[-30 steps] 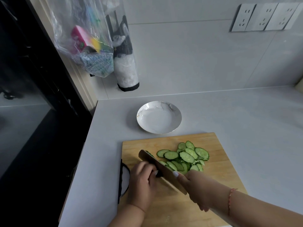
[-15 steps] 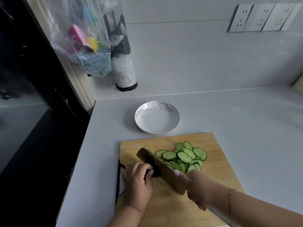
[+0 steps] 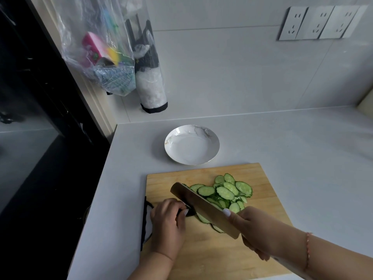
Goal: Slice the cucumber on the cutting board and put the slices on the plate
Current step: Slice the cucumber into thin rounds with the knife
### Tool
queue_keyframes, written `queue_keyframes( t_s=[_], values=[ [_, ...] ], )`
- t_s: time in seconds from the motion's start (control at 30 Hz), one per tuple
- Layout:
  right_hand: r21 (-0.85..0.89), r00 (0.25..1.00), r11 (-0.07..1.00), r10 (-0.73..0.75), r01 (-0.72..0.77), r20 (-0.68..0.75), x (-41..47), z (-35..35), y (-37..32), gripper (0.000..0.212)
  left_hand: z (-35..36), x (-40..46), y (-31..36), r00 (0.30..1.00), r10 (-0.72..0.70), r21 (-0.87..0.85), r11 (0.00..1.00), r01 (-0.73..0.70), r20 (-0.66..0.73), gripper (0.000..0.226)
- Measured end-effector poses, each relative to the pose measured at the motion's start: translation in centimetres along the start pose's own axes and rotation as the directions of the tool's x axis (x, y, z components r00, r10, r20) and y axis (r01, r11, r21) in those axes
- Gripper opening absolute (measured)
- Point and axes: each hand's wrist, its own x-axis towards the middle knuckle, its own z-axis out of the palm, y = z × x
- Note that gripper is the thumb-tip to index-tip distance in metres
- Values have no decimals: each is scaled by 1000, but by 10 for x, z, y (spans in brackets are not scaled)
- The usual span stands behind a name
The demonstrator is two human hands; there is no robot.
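Observation:
A wooden cutting board [image 3: 260, 178] lies on the grey counter. Several green cucumber slices [image 3: 225, 192] are heaped on its middle, and a few more lie under the blade. My right hand [image 3: 255, 229] grips a broad knife [image 3: 201, 206] whose blade slants across the board. My left hand [image 3: 168, 223] is curled on the dark cucumber end [image 3: 189, 212], pressed against the left side of the blade. Most of that end piece is hidden by my fingers. A white marbled plate [image 3: 191, 145] stands behind the board, with nothing on it.
Two plastic bags [image 3: 105, 57] with packets hang on the wall at the back left. A dark appliance [image 3: 30, 98] fills the left side beyond the counter edge. Wall sockets [image 3: 321, 23] sit high at the right. A black loop [image 3: 146, 219] hangs off the board's left edge.
My left hand has slid a little to the left along the cucumber end, and the knife has followed it, leaving more slices on the board.

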Motion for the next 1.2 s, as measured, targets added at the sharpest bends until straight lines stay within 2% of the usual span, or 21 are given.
queue_keyframes(
  t_s=[0.37,0.63,0.8,0.9,1.0,1.2],
  values=[
    [-68,999,997,35,-34,19,-4,3,-6,66,-2,-1,1,1000,-15,-13,1000,16,25,24],
    [-86,997,994,75,-72,31,11,12,-9,69,-3,-2,2,1000,-2,-5,1000,3,16,8],
    [-139,995,987,86,-79,42,23,24,-12,72,-3,-1,3,999,-1,17,1000,0,32,14],
    [-117,997,991,75,-71,27,24,26,-9,70,-4,-1,-2,999,15,22,1000,-16,40,9],
    [-94,998,993,69,-67,15,23,27,-7,70,-8,1,-1,998,-13,5,1000,12,58,24],
    [3,998,998,57,-57,28,21,21,-7,63,-10,3,3,999,-12,12,1000,11,45,26]
  ],
)
